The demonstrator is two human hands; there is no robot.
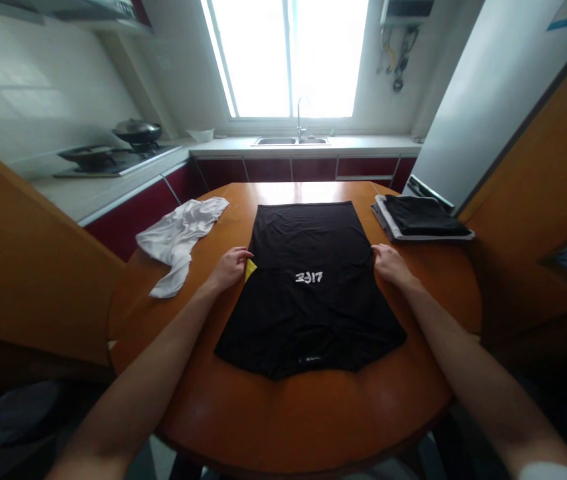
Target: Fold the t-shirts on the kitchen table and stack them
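Note:
A black T-shirt (313, 307) with white lettering lies spread flat on the round wooden table (283, 420). Its collar faces me and its hem points to the window; the lettering appears upside down. My left hand (232, 265) pinches the shirt's left side edge, beside a small yellow patch that shows under the sleeve. On the opposite edge, my right hand (389, 263) pinches the fabric at about the same height. Both hands rest low, close to the tabletop.
A crumpled white garment (178, 240) lies at the table's left. Back right sits a stack of folded clothes (421, 219), black on top. Beyond the table are a sink (291, 141), a stove with pans (136, 132) and a tall fridge (483, 100).

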